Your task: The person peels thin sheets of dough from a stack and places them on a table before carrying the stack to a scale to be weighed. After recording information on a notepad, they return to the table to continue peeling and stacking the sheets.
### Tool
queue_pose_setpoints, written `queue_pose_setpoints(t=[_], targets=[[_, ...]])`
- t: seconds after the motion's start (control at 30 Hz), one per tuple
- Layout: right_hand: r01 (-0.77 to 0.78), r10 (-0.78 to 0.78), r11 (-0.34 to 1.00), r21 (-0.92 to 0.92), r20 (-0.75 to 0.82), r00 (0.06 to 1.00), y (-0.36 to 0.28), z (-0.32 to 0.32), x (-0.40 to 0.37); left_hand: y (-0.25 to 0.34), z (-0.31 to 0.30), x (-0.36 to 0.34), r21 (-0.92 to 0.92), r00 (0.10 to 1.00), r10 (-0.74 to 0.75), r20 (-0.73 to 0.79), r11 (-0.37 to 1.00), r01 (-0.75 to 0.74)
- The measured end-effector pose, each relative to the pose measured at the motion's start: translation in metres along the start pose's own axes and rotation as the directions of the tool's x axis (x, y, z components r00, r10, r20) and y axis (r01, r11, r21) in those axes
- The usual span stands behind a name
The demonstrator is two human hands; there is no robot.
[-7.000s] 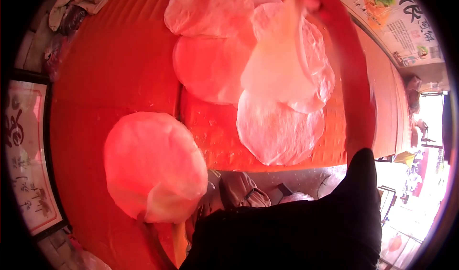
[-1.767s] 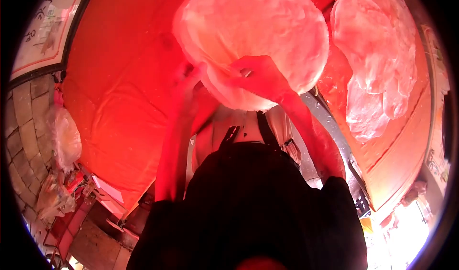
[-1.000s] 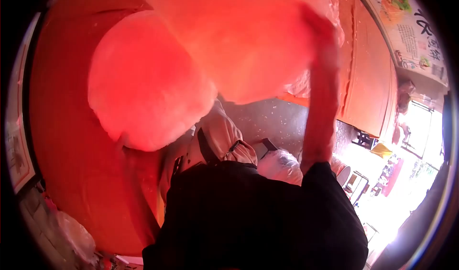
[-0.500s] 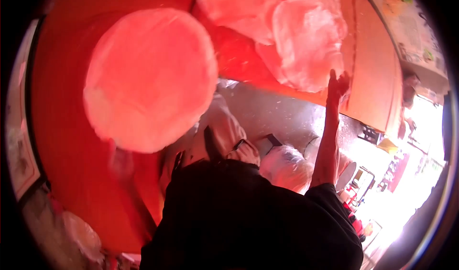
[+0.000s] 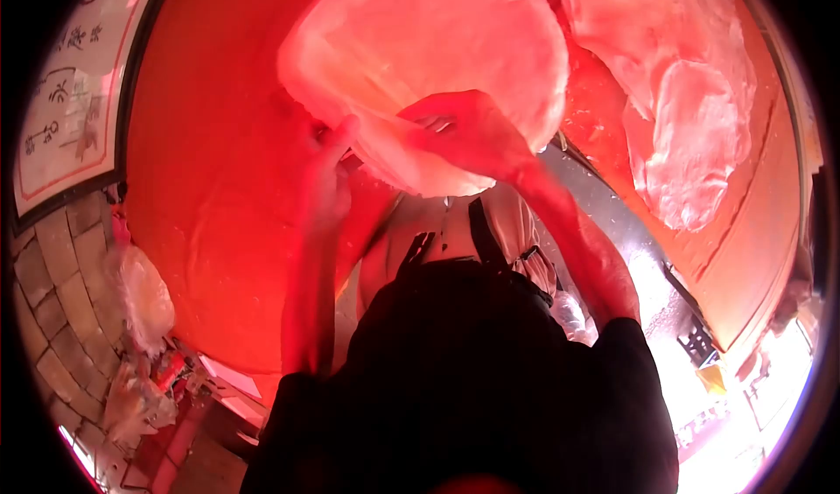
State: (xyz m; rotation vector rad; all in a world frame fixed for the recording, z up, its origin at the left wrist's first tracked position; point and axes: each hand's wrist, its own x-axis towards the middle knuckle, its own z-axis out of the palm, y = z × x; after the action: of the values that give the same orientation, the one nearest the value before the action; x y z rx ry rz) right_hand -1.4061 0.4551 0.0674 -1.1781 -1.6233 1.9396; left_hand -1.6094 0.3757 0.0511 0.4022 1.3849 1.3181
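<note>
A large, thin round sheet of what looks like dough (image 5: 437, 39) lies on the red table, its near edge lifted and folded. My left hand (image 5: 331, 157) pinches the near left edge of the sheet, its fingers partly blurred. My right hand (image 5: 468, 131) reaches over the near side of the sheet, palm down, fingers bent and closed on the fold. To the right, a heap of similar pale sheets (image 5: 691, 135) lies on the table, touched by neither hand.
The red table surface (image 5: 210, 196) stretches to the left. A framed sheet with writing (image 5: 74, 83) is at the upper left. Plastic bags (image 5: 144, 301) hang or lie beside a tiled surface at lower left. A gap shows between table parts at right.
My right hand has left the heap and come to the round sheet. My left hand has moved up to its edge, which is now folded. The view has turned left.
</note>
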Motion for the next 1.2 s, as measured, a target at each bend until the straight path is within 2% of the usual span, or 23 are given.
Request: queue_pose_setpoints(t=[0.1, 0.13, 0.17, 0.23, 0.27, 0.37, 0.4, 0.43, 0.5, 0.53, 0.6, 0.63, 0.7, 0.73, 0.83, 0.87, 0.9, 0.97, 1.07, 1.13, 1.17, 1.2], targets=[[0.039, -0.036, 0.998, 0.039, -0.085, 0.996, 0.012, -0.002, 0.003, 0.008, 0.003, -0.003, 0.006, 0.996, -0.01, 0.087, 1.0, 0.01], [0.123, -0.149, 0.983, -0.139, -0.194, 0.97, 0.012, 0.003, 0.004, 0.003, -0.006, 0.0, 0.006, 0.996, -0.018, 0.088, 1.0, 0.018], [0.196, -0.262, 0.94, -0.28, -0.221, 0.94, 0.011, 0.009, 0.005, -0.001, -0.015, 0.002, 0.007, 0.996, -0.027, 0.09, 1.0, 0.026], [0.302, -0.481, 0.783, -0.543, -0.223, 0.848, 0.012, 0.02, 0.005, -0.005, -0.026, 0.007, 0.027, 0.994, -0.045, 0.101, 0.999, 0.042], [0.403, -0.586, 0.692, -0.599, -0.14, 0.798, 0.021, 0.025, 0.006, -0.006, -0.028, 0.009, 0.036, 0.993, -0.051, 0.107, 0.998, 0.047], [0.376, -0.506, 0.717, -0.587, -0.068, 0.86, 0.029, 0.014, 0.005, 0.012, -0.005, -0.009, -0.025, 0.98, 0.006, 0.197, 1.0, -0.001], [0.217, -0.327, 0.864, -0.455, -0.177, 0.929, 0.025, 0.005, 0.006, 0.013, -0.003, -0.012, -0.046, 0.973, 0.022, 0.229, 0.999, -0.011], [0.047, -0.131, 0.956, -0.291, -0.276, 0.952, 0.021, -0.003, 0.007, 0.008, -0.01, -0.009, -0.067, 0.964, 0.032, 0.266, 0.998, -0.014], [0.155, -0.221, 0.944, -0.291, -0.211, 0.952, 0.027, -0.002, 0.008, 0.009, -0.008, -0.006, -0.09, 0.979, 0.004, 0.205, 0.996, 0.014], [0.224, -0.314, 0.902, -0.369, -0.204, 0.927, 0.015, 0.008, 0.003, 0.013, 0.006, -0.005, -0.095, 0.993, -0.035, 0.109, 0.994, 0.046], [0.349, -0.494, 0.801, -0.486, -0.208, 0.844, 0.005, 0.032, -0.005, 0.016, 0.013, -0.004, -0.113, 0.996, -0.04, 0.084, 0.992, 0.05], [0.284, -0.384, 0.871, -0.402, -0.194, 0.903, 0.005, 0.03, -0.005, 0.017, 0.011, -0.005, -0.124, 0.988, -0.004, 0.153, 0.992, 0.023], [0.119, -0.151, 0.966, -0.23, -0.128, 0.98, 0.01, 0.02, -0.008, 0.016, 0.008, -0.006, -0.101, 0.984, 0.025, 0.175, 0.995, -0.008], [0.063, -0.08, 0.989, -0.136, -0.126, 0.989, 0.021, 0.011, -0.003, 0.013, 0.007, -0.006, -0.066, 0.991, 0.022, 0.131, 0.998, -0.014], [0.321, -0.426, 0.859, -0.398, -0.211, 0.88, 0.024, 0.018, 0.002, -0.009, -0.008, 0.003, 0.046, 1.0, 0.007, -0.012, 0.999, -0.006], [0.37, -0.5, 0.791, -0.487, -0.166, 0.85, 0.021, 0.029, 0.002, -0.016, -0.013, 0.008, 0.086, 0.998, 0.003, -0.058, 0.996, 0.002], [0.37, -0.491, 0.786, -0.495, -0.138, 0.86, 0.025, 0.038, 0.002, -0.015, -0.011, 0.005, 0.065, 0.999, 0.01, -0.051, 0.998, -0.007], [0.395, -0.516, 0.805, -0.443, -0.193, 0.835, 0.024, 0.045, 0.001, -0.011, -0.011, -0.002, 0.051, 0.998, 0.025, -0.062, 0.998, -0.022], [0.389, -0.529, 0.763, -0.517, -0.152, 0.835, 0.019, 0.043, 0.0, -0.018, -0.017, 0.006, 0.114, 0.991, 0.023, -0.128, 0.994, -0.008], [0.312, -0.451, 0.697, -0.645, -0.056, 0.891, 0.017, 0.05, 0.0, -0.01, -0.01, -0.003, -0.047, 0.994, 0.069, 0.084, 0.997, -0.065], [0.284, -0.406, 0.653, -0.702, -0.008, 0.914, 0.016, 0.053, 0.002, -0.009, -0.01, -0.003, -0.044, 0.994, 0.065, 0.091, 0.997, -0.061], [0.297, -0.445, 0.651, -0.698, -0.034, 0.895, 0.021, 0.051, 0.003, -0.008, -0.01, -0.003, -0.041, 0.993, 0.061, 0.098, 0.997, -0.057]])
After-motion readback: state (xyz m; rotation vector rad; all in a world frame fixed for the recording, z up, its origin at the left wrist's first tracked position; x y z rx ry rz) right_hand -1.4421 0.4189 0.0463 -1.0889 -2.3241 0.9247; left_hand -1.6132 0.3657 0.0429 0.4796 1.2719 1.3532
